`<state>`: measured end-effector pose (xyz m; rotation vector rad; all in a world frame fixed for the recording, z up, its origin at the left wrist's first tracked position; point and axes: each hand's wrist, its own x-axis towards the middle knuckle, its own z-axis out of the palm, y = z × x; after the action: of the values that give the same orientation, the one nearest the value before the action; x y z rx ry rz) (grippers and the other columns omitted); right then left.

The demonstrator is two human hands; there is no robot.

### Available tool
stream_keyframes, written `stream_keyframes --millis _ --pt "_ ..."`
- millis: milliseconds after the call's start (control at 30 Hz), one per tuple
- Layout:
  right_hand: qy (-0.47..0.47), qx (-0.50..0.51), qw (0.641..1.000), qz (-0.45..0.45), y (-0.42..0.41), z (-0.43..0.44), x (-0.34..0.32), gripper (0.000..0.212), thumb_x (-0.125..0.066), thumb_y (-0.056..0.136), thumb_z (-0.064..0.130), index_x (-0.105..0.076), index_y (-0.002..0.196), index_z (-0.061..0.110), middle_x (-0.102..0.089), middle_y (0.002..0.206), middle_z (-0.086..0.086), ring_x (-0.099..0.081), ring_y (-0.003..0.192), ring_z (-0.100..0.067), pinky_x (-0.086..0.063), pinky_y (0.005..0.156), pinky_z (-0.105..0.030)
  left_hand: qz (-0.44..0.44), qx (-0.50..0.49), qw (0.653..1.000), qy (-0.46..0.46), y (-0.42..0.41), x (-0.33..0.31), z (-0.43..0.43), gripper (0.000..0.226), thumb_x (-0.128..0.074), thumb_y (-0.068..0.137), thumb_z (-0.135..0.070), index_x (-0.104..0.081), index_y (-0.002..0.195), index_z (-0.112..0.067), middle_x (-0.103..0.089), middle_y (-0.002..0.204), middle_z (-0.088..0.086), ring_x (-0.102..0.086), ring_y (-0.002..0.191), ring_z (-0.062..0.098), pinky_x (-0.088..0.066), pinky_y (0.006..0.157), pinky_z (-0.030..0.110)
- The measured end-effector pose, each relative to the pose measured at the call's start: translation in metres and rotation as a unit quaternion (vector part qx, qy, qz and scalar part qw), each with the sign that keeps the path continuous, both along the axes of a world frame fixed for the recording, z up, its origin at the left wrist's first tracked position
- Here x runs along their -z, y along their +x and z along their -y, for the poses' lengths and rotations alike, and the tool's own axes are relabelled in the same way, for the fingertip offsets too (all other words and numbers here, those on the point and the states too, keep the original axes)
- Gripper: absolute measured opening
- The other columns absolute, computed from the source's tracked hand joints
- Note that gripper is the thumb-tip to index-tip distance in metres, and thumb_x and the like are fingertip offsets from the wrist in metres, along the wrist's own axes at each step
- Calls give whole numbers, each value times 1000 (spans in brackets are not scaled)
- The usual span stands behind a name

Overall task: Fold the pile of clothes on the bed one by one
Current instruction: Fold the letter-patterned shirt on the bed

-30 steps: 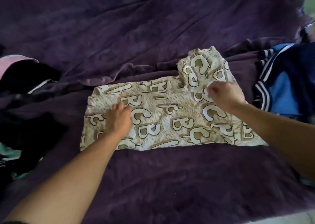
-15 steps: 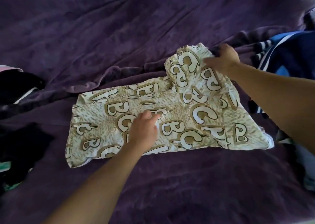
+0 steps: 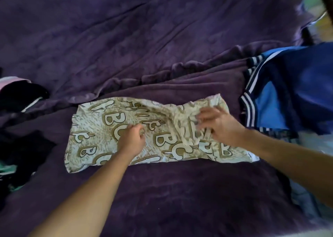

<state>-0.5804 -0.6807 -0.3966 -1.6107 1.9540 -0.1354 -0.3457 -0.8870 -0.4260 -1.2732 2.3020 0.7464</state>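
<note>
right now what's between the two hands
Only the letter-print garment: a rumpled stretch of it spans from the left hand to the right hand, in the head view.

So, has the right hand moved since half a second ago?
Yes. The right hand came toward the person, from the far corner of the printed garment down onto its right half, beside the blue striped garment.

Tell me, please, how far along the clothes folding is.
Done: the letter-print garment lies spread on the purple blanket, one end folded in. In hand: the right hand presses that fold, the left hand rests mid-cloth. Left: the blue striped garment and dark clothes, unfolded.
</note>
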Motion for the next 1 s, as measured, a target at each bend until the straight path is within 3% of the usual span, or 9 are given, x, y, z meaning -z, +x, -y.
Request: stream_keyframes --millis 67,133,233,433,533,633,733,900,1000 --pt "-11 15 1000 -10 6 -33 11 50 -62 81 -2 -66 123 26 -45 146 3 -29 143 -21 -24 115 -52 -48 -3 996 -68 -10 -10 -11 26 -54 89 -12 -61 114 -15 -54 113 9 -58 95 29 -47 70 36" --pt "-101 175 979 15 5 -56 18 44 -62 80 -4 -67 119 15 -55 136 -6 -47 130 -28 -41 103 -54 -139 27 983 -119 -23 -16 -30 22 -56 85 -5 -63 105 -11 -56 106 8 -57 91 28 -43 63 32" --pt "-25 459 887 49 -5 -72 25 42 -60 91 30 -55 131 18 -58 129 -3 -58 114 -26 -48 94 -41 -200 149 963 -100 -47 -14 -70 31 -56 85 -7 -63 114 -16 -54 103 3 -55 86 19 -45 61 28" --pt "119 542 793 252 -17 -57 42 91 -57 67 82 -48 132 19 -61 120 1 -58 108 -20 -47 92 -35 8 194 973 128 -80 35 -112 63 -44 95 -13 -20 149 -36 -20 156 6 -24 142 28 -33 109 42" --pt "129 510 785 326 -13 -47 41 56 -79 68 53 -57 110 24 -70 97 8 -67 88 -13 -55 81 -32 8 160 971 180 -86 42 -104 64 -43 92 -5 -30 147 -34 -30 151 8 -37 133 29 -42 99 36" --pt "113 510 771 365 -4 -42 23 29 -78 77 26 -67 103 23 -75 92 3 -73 87 -20 -56 88 -44 -84 32 977 192 -71 28 -85 40 -45 95 -7 -56 130 -23 -58 128 5 -59 83 13 -46 64 26" --pt "94 519 741 415 13 -22 -8 29 -74 81 17 -66 108 19 -75 98 -1 -72 90 -21 -56 88 -46 -120 -63 984 113 -33 7 -49 29 -46 94 -8 -67 112 -17 -69 107 3 -59 75 13 -46 65 27" --pt "74 534 759 364 68 60 -43 38 -71 84 14 -57 119 12 -71 100 -10 -70 81 -22 -60 74 -41 -76 -148 984 67 56 -17 12 21 -52 91 -10 -69 102 -15 -69 98 11 -59 66 16 -42 53 21" --pt "78 558 728 392 113 114 -37 64 -69 86 10 -37 141 13 -67 91 -12 -65 68 -25 -59 75 -48 -63 -166 983 47 108 -26 42 26 -52 89 -7 -69 108 -11 -68 108 13 -63 94 28 -49 78 27"
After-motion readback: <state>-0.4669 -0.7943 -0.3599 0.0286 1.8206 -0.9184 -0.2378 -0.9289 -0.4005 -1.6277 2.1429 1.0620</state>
